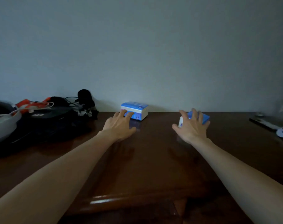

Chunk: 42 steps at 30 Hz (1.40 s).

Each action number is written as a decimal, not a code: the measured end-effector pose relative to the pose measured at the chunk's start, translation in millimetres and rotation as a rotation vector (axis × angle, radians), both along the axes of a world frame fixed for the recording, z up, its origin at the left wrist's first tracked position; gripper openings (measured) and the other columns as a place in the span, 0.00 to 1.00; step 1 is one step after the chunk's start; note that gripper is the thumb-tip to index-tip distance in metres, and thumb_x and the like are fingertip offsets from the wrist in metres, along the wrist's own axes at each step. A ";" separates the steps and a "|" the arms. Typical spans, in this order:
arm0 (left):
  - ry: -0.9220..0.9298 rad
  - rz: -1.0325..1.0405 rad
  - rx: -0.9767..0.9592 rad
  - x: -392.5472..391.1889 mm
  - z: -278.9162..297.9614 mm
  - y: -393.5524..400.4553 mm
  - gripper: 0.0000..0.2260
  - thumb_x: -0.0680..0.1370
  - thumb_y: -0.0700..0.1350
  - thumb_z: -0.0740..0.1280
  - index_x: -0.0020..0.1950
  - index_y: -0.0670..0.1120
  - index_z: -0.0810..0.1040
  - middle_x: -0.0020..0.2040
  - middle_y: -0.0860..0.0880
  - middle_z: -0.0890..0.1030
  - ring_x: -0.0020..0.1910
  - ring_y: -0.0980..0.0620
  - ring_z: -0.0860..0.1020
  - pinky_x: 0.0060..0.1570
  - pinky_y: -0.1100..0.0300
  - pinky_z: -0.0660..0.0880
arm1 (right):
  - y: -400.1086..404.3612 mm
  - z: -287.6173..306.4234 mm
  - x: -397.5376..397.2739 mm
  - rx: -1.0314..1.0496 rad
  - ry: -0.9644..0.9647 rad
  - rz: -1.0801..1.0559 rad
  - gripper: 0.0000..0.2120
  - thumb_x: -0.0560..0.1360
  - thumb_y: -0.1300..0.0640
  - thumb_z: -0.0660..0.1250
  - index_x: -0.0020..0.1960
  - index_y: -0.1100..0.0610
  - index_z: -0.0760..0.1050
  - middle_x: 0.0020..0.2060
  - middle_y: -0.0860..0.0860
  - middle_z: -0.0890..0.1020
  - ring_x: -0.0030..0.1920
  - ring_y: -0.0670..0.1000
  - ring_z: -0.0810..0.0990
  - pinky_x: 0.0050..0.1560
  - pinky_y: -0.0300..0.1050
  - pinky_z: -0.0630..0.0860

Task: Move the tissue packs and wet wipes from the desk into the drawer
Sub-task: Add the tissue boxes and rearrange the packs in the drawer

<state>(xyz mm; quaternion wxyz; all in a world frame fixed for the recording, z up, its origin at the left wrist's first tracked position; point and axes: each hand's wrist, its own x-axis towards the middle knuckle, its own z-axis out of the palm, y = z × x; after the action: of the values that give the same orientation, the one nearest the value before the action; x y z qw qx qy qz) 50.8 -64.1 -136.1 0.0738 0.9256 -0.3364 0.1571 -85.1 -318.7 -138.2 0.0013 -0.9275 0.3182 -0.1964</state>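
Both arms stretched forward, palms down. Left hand (119, 125) fingers spread, nearly straight, ring on one finger. Right hand (191, 126) fingers splayed, slightly curved, thumb out to the left.

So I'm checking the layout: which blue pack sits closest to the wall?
The blue pack at the left hand, almost against the wall. The other pack, under the right hand, lies nearer the person.

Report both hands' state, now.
Left hand: open, fingertips touching the blue-and-white tissue pack by the wall.
Right hand: open, fingers spread over the second blue-and-white pack.
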 end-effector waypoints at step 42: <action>-0.260 -0.109 -0.529 -274.9 -81.9 181.2 0.33 0.67 0.68 0.68 0.70 0.58 0.76 0.66 0.47 0.71 0.67 0.44 0.67 0.65 0.48 0.69 | 207.8 -80.1 -216.9 0.020 -0.595 0.664 0.35 0.64 0.42 0.70 0.71 0.47 0.72 0.69 0.44 0.74 0.70 0.48 0.72 0.58 0.47 0.77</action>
<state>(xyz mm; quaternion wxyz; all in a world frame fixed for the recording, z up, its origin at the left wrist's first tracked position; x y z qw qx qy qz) -224.1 117.1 -218.0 0.2770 0.8269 -0.3396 0.3524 -302.0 -110.9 -218.3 0.1648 -0.8825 -0.0093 -0.4404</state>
